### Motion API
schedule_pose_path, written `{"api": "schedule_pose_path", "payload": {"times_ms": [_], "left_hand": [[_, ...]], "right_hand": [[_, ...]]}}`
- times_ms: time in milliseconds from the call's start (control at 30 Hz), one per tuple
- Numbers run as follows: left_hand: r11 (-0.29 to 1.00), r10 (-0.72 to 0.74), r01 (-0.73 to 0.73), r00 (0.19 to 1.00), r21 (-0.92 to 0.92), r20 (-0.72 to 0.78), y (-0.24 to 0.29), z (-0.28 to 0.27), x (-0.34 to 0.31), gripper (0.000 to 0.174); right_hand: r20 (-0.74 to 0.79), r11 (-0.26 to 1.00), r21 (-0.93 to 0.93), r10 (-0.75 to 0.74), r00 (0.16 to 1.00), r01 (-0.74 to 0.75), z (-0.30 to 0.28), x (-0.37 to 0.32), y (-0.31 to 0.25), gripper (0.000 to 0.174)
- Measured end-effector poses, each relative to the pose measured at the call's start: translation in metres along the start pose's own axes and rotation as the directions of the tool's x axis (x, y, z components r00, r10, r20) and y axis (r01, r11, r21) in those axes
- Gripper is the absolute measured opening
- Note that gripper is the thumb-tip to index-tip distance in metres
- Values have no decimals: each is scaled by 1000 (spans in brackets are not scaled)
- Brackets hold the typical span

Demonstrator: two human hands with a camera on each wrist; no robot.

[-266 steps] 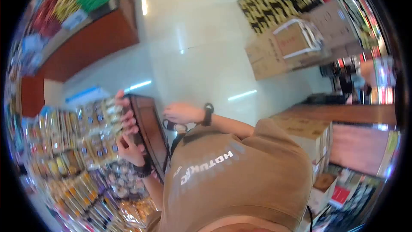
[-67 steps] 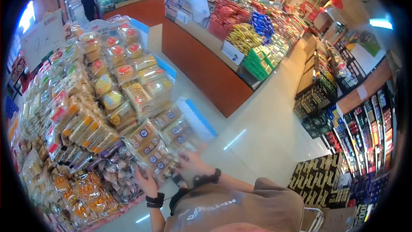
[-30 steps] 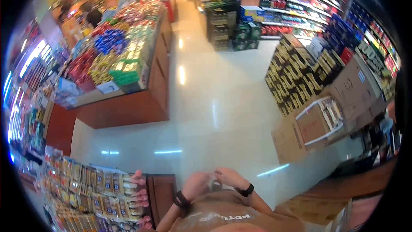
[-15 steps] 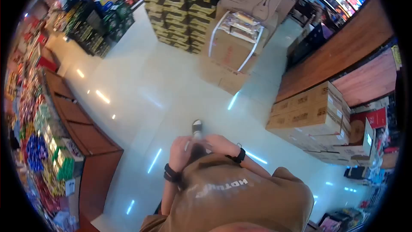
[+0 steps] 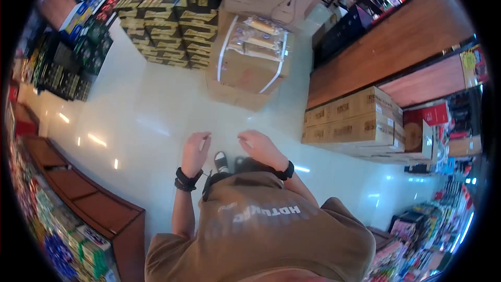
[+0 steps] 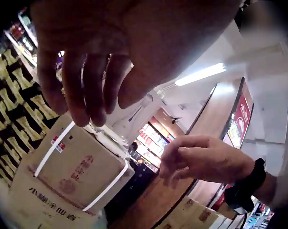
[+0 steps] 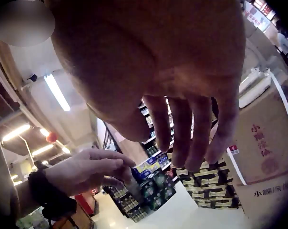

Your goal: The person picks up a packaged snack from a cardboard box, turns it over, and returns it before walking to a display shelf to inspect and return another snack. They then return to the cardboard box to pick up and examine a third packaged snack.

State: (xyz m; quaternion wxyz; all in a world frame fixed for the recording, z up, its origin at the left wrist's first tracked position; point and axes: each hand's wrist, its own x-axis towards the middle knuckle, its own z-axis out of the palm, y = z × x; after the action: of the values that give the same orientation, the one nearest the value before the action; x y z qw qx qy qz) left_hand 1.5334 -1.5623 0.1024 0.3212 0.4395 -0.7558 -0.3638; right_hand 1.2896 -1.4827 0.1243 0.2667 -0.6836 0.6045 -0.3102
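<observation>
In the head view my left hand and my right hand hang apart in front of the brown shirt, above the floor, both empty with relaxed fingers. Beyond them a strapped cardboard box carries several packaged items on its top. The left wrist view shows my left hand close to the lens, fingers loosely bent, and my right hand to its right. My right hand fills the top of the right wrist view, with my left hand at lower left. Neither touches the box.
Stacked yellow-and-black cartons stand left of the box. Brown cartons line the wooden counter on the right. A wooden display stand with colourful packets is at lower left. A shoe shows on the pale floor.
The display of packaged food has left the head view as it turned toward the strapped box. Both hands, close together half a second ago, have moved apart.
</observation>
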Motion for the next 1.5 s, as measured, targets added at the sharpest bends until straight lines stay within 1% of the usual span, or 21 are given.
{"api": "schedule_pose_path", "payload": {"times_ms": [200, 333, 367, 500, 667, 700, 800, 900, 933, 967, 1000, 1033, 1067, 1100, 1133, 1167, 1267, 1300, 1400, 1433, 1500], "left_hand": [[996, 93, -91, 986, -21, 141, -14, 28, 77, 17], [989, 145, -143, 969, -22, 198, -9, 59, 123, 17], [986, 165, -168, 964, -2, 207, -12, 67, 135, 18], [992, 126, -127, 974, -8, 188, -2, 89, 189, 20], [989, 100, -113, 987, 94, 129, 10, 106, 266, 29], [992, 26, -44, 989, 122, 142, 11, 107, 281, 35], [962, 223, -226, 974, 153, 35, 19, 119, 330, 38], [927, 238, -239, 970, 288, 42, 12, 134, 361, 41], [942, 216, -218, 976, 254, 35, 13, 138, 367, 36], [938, 256, -275, 960, 212, 112, 12, 142, 372, 41], [933, 207, -221, 975, 285, 79, -6, 152, 368, 43], [992, 76, -87, 990, 88, 119, 9, 151, 374, 43], [922, 252, -260, 965, 286, 65, -13, 158, 374, 46], [969, 141, -152, 988, 194, 68, -14, 157, 375, 46], [975, 167, -172, 985, 140, 48, -21, 156, 378, 43], [977, 130, -141, 989, 161, 76, -13, 153, 383, 41], [999, -35, 36, 984, -2, 177, -10, 149, 388, 38], [998, 19, -8, 986, -69, 164, -8, 148, 390, 38], [989, 45, -16, 981, -150, 191, 8, 136, 400, 38], [957, -7, 81, 967, -280, 254, 20, 127, 406, 37], [940, 12, 89, 957, -329, 291, 20, 117, 414, 35]], "right_hand": [[-60, 976, 99, 202, 978, -195, -24, 23, 27, 24], [-85, 919, 249, 335, 938, -306, -50, 62, 56, 24], [-173, 939, 237, 292, 941, -248, -50, 73, 74, 24], [-285, 880, 375, 407, 868, -290, -75, 129, 126, 23], [-520, 867, 449, 449, 727, -214, -110, 191, 173, 24], [-530, 847, 481, 485, 695, -225, -116, 200, 177, 24], [-570, 857, 454, 491, 659, -245, -124, 217, 197, 22], [-432, 823, 354, 566, 703, -445, -126, 225, 207, 23], [-469, 840, 328, 542, 697, -432, -117, 228, 216, 25], [-477, 838, 290, 546, 689, -463, -124, 230, 209, 26], [-481, 830, 289, 557, 677, -477, -115, 232, 218, 27], [-518, 881, 243, 472, 714, -406, -125, 234, 211, 29], [-457, 847, 262, 530, 714, -462, -137, 236, 201, 31], [-423, 829, 277, 559, 713, -485, -131, 239, 209, 32], [-496, 838, 278, 543, 677, -469, -137, 242, 197, 32], [-500, 843, 291, 536, 680, -451, -143, 243, 192, 30], [-446, 843, 294, 538, 715, -451, -147, 250, 193, 28], [-418, 839, 293, 544, 728, -459, -147, 252, 190, 27], [-366, 751, 537, 617, 697, -383, -152, 250, 175, 29], [-368, 754, 543, 610, 701, -371, -154, 246, 170, 33], [-357, 698, 623, 656, 665, -354, -147, 241, 163, 32]]}}
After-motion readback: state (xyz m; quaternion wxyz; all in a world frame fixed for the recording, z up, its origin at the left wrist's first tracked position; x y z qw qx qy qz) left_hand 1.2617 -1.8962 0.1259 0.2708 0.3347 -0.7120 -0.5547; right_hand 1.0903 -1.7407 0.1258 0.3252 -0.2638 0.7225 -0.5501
